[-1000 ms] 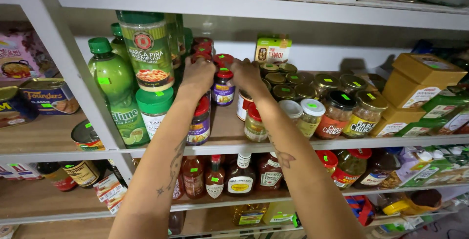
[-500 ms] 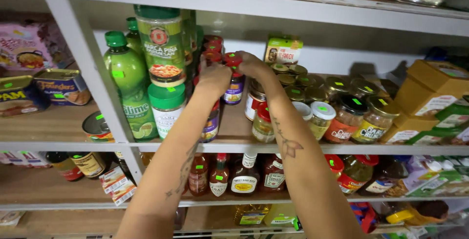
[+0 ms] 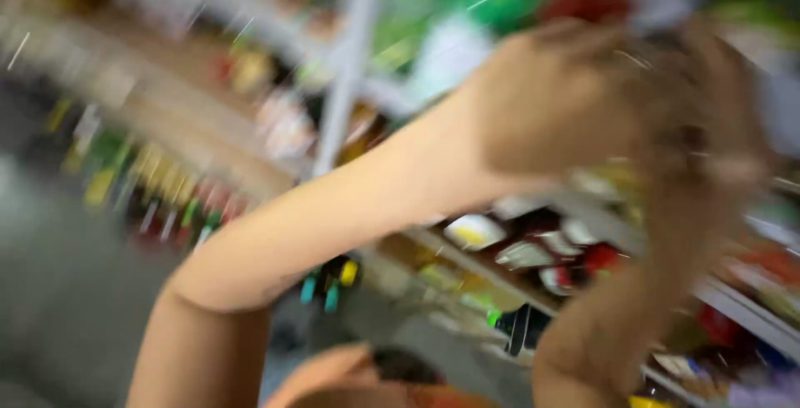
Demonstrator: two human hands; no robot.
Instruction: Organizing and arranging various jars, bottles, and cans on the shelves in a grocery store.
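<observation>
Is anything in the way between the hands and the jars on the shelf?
Too blurred to tell. The left hand and right hand are raised close together at the shelf. Nothing visible sits between them and the jars below, but what they touch is smeared.

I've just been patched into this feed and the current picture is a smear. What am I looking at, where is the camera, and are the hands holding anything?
There is no machine here: a person works with two bare hands, and the one camera sits on their head. The picture is badly blurred and tilted, so little can be told for sure. The left hand is raised at the upper middle, its forearm running down to the lower left. The right hand is beside it, its forearm dropping to the lower right. Both reach toward the shelves, which hold rows of jars and bottles, with a pale upright post between bays. The blur hides whether either hand grips anything or only touches the goods.
</observation>
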